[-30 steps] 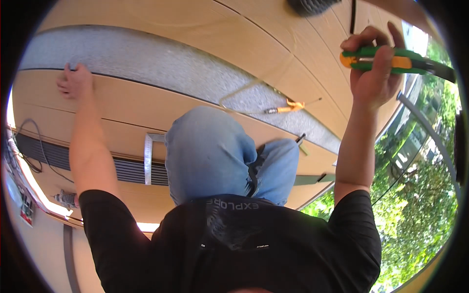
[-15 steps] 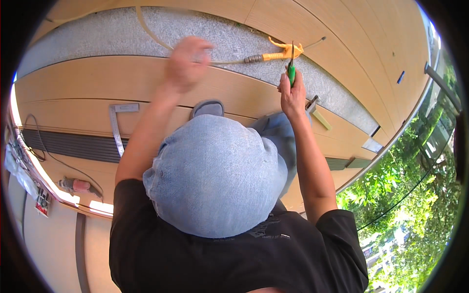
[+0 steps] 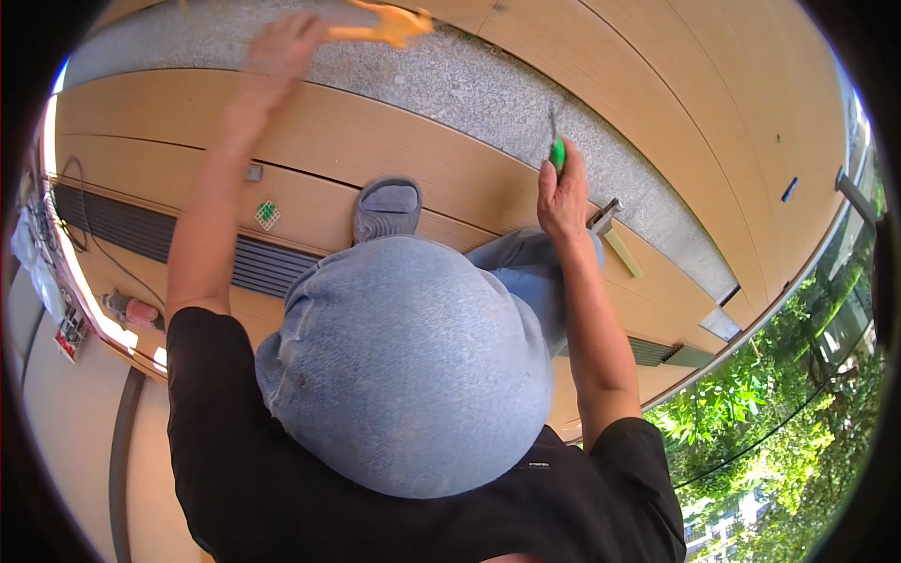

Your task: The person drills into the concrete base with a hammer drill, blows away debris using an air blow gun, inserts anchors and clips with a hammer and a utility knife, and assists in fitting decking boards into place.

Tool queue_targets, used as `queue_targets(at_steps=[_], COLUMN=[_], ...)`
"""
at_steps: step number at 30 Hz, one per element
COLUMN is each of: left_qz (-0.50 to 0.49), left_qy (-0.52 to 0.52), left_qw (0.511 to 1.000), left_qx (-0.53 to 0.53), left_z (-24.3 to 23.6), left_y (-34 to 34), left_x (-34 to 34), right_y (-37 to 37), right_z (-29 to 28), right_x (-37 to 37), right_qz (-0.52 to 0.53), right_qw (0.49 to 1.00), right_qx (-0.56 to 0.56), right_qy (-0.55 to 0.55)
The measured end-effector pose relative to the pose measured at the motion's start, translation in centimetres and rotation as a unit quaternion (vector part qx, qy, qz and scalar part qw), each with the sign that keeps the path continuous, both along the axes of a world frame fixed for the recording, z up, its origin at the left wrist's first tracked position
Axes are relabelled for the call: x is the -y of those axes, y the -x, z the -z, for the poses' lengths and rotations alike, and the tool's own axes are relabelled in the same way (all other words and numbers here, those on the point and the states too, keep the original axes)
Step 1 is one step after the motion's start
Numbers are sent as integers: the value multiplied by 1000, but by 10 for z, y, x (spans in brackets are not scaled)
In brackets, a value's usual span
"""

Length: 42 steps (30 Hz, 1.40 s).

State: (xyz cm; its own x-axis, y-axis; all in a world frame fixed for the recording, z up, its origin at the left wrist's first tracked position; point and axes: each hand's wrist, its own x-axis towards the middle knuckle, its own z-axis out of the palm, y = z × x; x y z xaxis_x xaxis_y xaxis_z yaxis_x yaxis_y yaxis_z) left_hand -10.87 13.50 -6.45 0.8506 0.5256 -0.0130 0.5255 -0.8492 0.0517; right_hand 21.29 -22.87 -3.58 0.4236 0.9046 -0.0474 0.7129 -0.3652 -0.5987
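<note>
My left hand (image 3: 284, 47), blurred, reaches out at the far left over the bare speckled strip (image 3: 413, 80). It is closed at the hose end of a yellow-orange air blow gun (image 3: 399, 26); the exact grip is smeared by motion. My right hand (image 3: 565, 192) is closed around a green-handled tool (image 3: 558, 155) with a narrow dark pointed tip. That tip points away from me above the speckled strip; the tool's exact kind is too small to tell.
Tan boards (image 3: 394, 131) flank the strip. By my right knee lies a metal tool with a pale yellow bar (image 3: 621, 251). A green-and-white patterned piece (image 3: 268, 216) lies near my shoe (image 3: 388, 208). A blue object (image 3: 790, 190) rests far right; a corded power tool (image 3: 131, 308) is at left.
My left hand has moved left and farther away, and the blow gun has shifted left with it. The patterned piece now shows, while my arm covers most of the metal square. My right hand keeps its tool.
</note>
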Motion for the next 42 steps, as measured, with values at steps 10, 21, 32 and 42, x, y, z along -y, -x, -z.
queue_targets(at_steps=[10,21,32,42], left_qz=[-260,-178,-137,-123], left_qy=[422,558,401,420], left_qw=[859,809,906,898], left_qx=[130,-49,-10,-45], left_z=[17,38,66,79], left_y=[-79,-192,-197,-217], left_x=[109,133,154,167], right_y=[21,36,30,16], right_z=[53,41,42,54], right_x=[-107,-120,-126,-107], right_qz=[-115,-32,-58,-49], right_qw=[982,972,965,968], right_qx=[60,52,29,20], right_qy=[134,225,253,244])
